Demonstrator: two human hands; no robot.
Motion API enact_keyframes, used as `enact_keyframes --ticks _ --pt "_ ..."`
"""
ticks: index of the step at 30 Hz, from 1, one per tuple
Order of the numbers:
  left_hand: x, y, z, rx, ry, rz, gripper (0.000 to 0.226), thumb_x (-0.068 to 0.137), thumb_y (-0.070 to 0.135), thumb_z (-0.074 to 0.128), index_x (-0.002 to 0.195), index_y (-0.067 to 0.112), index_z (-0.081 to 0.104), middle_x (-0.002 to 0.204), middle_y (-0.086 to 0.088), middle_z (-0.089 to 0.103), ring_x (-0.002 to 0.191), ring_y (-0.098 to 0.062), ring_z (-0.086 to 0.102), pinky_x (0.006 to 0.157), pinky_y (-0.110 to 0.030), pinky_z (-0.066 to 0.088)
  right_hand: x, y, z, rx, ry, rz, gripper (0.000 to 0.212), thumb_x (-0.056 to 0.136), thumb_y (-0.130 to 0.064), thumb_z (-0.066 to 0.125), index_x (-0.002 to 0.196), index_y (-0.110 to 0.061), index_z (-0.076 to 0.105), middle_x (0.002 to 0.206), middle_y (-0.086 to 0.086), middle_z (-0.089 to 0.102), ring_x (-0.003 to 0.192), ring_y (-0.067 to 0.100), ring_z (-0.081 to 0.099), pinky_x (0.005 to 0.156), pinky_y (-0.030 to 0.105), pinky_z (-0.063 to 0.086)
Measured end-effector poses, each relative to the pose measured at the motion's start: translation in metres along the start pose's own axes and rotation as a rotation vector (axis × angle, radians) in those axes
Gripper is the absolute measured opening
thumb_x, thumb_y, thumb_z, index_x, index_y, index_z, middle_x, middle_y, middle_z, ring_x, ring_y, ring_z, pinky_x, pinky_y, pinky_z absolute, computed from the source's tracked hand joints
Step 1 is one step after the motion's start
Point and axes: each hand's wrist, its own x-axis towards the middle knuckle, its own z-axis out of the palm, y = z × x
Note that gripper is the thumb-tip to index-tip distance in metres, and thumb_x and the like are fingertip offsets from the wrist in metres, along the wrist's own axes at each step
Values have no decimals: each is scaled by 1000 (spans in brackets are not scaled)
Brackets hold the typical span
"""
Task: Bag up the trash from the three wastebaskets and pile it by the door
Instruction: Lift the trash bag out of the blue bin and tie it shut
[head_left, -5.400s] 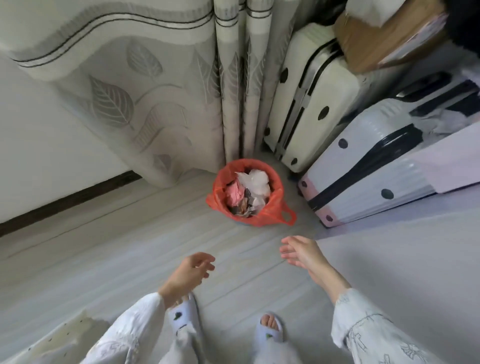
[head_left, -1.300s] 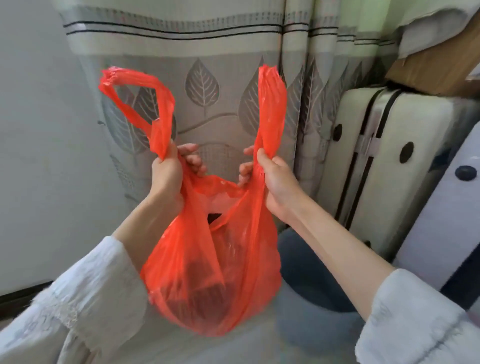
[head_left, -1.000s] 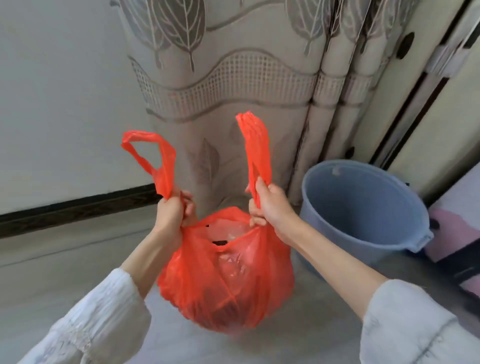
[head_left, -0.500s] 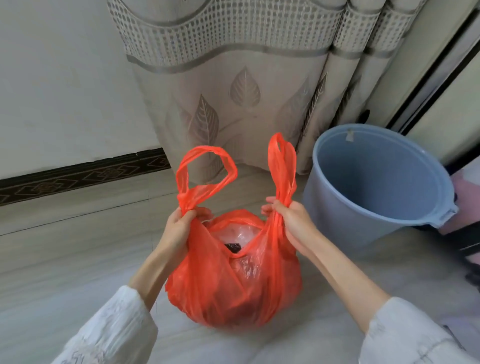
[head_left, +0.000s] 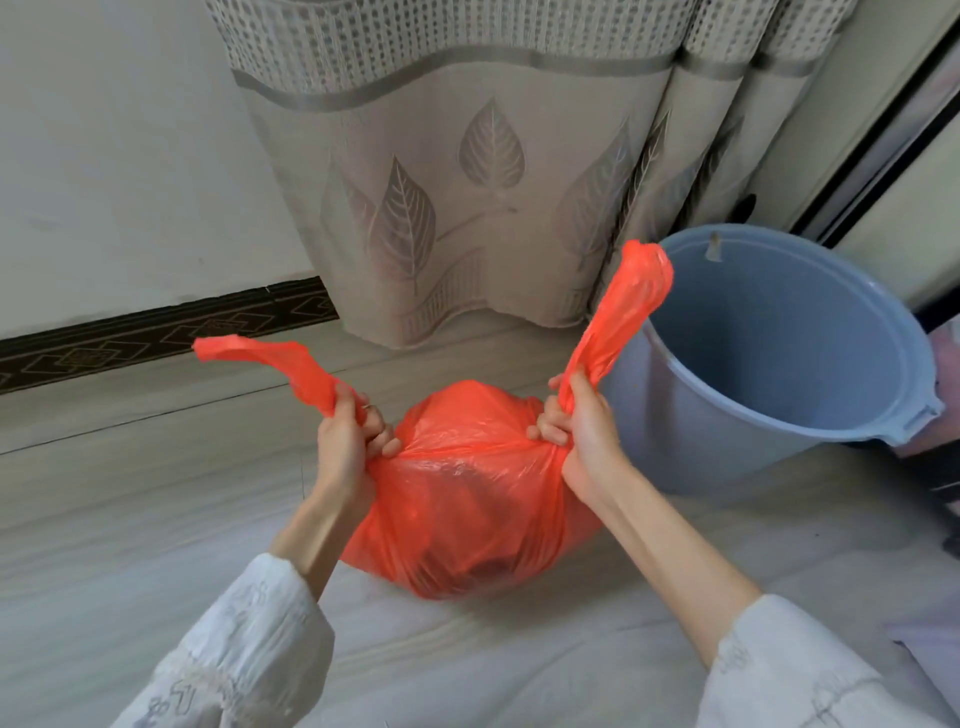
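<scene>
Bag (head_left: 467, 499) apparently on pale floor (head_left: 130, 519) by curtain (head_left: 467, 182).

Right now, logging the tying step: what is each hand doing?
Left hand: closed on the left handle of the red bag.
Right hand: closed on the right handle.

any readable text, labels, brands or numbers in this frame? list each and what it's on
None can be read.
Red bag: plain plastic, no print shows.
Blue bucket: small tab on the inner rim, too small to tell if it bears text.
Sleeves: embroidered marks, blurred, not legible as words.
Curtain and baseboard: patterns only.
</scene>
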Motion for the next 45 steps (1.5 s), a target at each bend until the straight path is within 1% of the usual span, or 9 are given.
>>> enact_keyframes --ticks 6,20,23,28,31,34,37,40,45 --pt "-2 3 9 138 -162 -60 17 91 26 35 84 15 47 42 8 27 32 -6 19 36 -16 24 3 3 -4 -136 -17 97 24 98 -18 30 79 -15 43 35 -9 26 24 2 21 32 11 26" --pt "-24 -2 39 797 -495 32 38 97 35 30 62 20 31 36 11 25 32 -4 18 36 -16 16 -3 12 -4 -660 -63 139 20 90 -10 31 74 -21 35 59 -3 27 26 -1 21 30 13 14" --pt "-23 -2 45 990 -458 220 38 95 33 38 59 21 31 47 12 29 41 -6 25 45 -27 23 -6 9 -3 -621 -130 179 23 92 -26 37 68 -23 36 59 -4 24 27 0 19 32 14 13" --pt "-22 -3 44 1209 -450 456 39 93 35 41 58 19 34 56 3 36 57 -20 36 58 -34 29 -13 4 -5 -635 -245 168 69 84 -69 29 36 -24 49 51 -7 20 36 4 18 40 21 11" --pt "-21 -8 43 1395 -487 466 43 92 35 41 53 24 31 61 -14 54 74 -42 52 62 -38 37 -15 5 -6 -596 -327 124 42 77 -66 46 64 -26 50 55 -7 24 38 2 18 38 20 12" --pt "-21 -12 44 1453 -470 439 42 90 33 43 51 25 32 79 -23 64 85 -45 56 69 -42 42 -16 9 -8 -553 -424 112 48 58 -67 59 85 -28 52 55 -10 28 40 1 22 35 16 18" --pt "-21 -8 47 1434 -463 393 45 90 27 45 48 21 31 60 -15 56 78 -44 53 61 -34 33 -19 7 -11 -575 -489 82 34 71 -50 60 97 -28 54 55 -14 34 42 1 28 40 16 22" --pt "-22 -5 48 1445 -460 346 43 90 24 47 49 18 33 53 -7 47 70 -38 50 58 -30 26 -20 7 -10 -577 -497 50 14 83 -32 60 96 -28 55 51 -16 39 40 1 33 42 17 23" --pt "-25 -12 47 1540 -586 395 38 86 28 49 52 26 34 77 -18 63 83 -39 59 67 -37 43 -16 10 -7 -523 -345 72 22 82 -43 61 72 -23 62 39 -14 35 34 1 26 33 16 19"
